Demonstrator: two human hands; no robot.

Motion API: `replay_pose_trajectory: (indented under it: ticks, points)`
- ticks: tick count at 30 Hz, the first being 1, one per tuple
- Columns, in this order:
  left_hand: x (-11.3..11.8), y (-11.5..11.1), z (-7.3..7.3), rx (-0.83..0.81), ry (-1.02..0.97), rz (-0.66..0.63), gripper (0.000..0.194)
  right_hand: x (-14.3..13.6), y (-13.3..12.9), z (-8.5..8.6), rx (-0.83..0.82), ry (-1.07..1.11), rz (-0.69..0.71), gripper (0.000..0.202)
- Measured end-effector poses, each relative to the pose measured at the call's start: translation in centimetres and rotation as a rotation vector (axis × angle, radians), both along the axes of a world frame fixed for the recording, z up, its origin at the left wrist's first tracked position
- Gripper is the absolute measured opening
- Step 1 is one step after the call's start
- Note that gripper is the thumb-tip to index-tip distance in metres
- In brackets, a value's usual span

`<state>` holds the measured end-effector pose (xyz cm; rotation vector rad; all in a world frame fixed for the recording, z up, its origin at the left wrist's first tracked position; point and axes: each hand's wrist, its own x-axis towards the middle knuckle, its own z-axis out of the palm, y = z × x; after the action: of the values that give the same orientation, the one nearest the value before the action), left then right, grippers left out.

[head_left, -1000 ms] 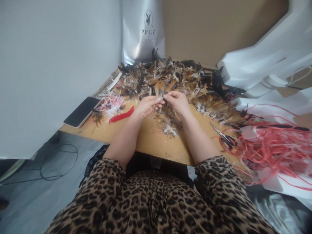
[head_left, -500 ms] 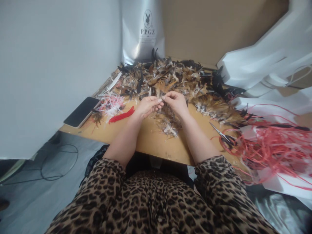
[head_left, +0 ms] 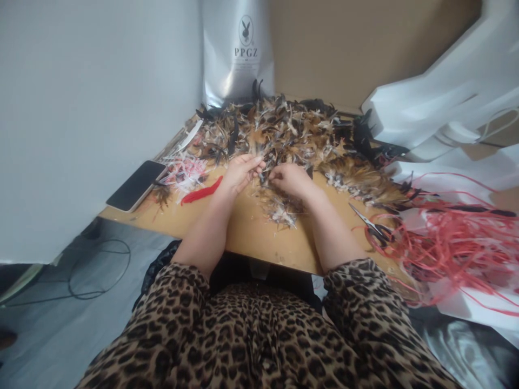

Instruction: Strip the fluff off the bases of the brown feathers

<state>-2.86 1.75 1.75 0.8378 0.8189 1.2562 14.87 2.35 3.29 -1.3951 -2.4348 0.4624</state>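
Observation:
A large heap of brown and black feathers (head_left: 292, 127) covers the back of the wooden table. At its near edge my left hand (head_left: 242, 172) pinches between thumb and forefinger what looks like a brown feather (head_left: 254, 145), its tip pointing away from me. My right hand (head_left: 292, 179) is just to the right and a little lower, its fingers curled down close to the feathers. What those fingers hold, if anything, is hidden. Small feather scraps and white fluff (head_left: 284, 215) lie on the table below the two hands.
Left of my hands lie a red strip (head_left: 201, 191), pink and white strands (head_left: 184, 173) and a phone (head_left: 137, 186). On the right are a row of bundled feathers (head_left: 365, 181), scissors (head_left: 373, 224) and tangled red ribbon (head_left: 458, 243). A silver bag (head_left: 239, 81) stands behind.
My hands were together at the fingertips and have come apart. The right hand has dropped slightly towards me; the left has shifted a little left with the feather.

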Motion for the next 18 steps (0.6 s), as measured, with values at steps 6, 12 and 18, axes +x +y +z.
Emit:
replay_pose_trajectory:
  ticks: [6, 12, 18]
  points:
    - [-0.1, 0.2, -0.4, 0.035, -0.037, -0.017, 0.012, -1.7, -1.2, -0.1, 0.060, -0.400, -0.012, 0.022]
    - [-0.1, 0.1, -0.2, 0.017, -0.027, -0.006, 0.015, -2.1, -1.2, -0.9, 0.121, -0.445, -0.020, 0.027]
    - [-0.1, 0.1, -0.1, 0.013, -0.018, -0.005, 0.014, -2.0, -0.9, -1.5, 0.145, -0.426, -0.007, 0.028]
